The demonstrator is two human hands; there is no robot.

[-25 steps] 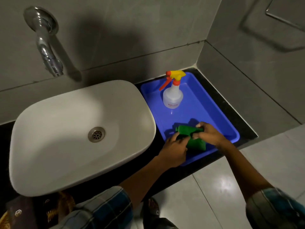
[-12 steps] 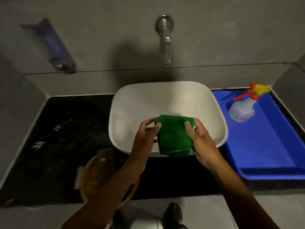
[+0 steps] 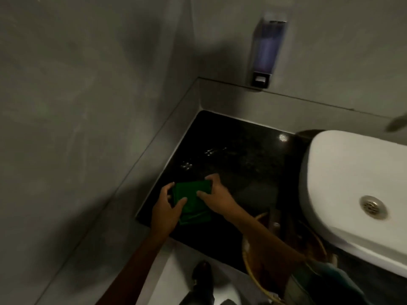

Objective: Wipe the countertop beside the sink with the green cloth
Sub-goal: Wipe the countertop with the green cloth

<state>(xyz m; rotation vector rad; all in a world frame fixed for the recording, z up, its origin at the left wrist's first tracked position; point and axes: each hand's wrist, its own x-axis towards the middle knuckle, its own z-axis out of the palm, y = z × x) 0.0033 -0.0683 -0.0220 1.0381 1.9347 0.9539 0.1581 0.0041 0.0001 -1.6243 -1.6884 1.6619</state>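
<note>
I see a dim bathroom corner from above. A folded green cloth (image 3: 191, 202) sits at the near left part of a black countertop (image 3: 237, 155), beside a white sink (image 3: 343, 183) on the right. I cannot tell whether the cloth lies flat on the stone or is held just over it. My left hand (image 3: 166, 211) grips its left edge, thumb on top and fingers curled around the side. My right hand (image 3: 217, 198) pinches the right edge, thumb over the fabric. Both forearms reach in from below, the right one crossing over a yellow-rimmed basket (image 3: 284, 254). I judge the cloth soft, light and limp, likely to bunch, so a flat palm on its middle should steer it best. Small bright flecks on the stone, perhaps droplets, glint further back.
</note>
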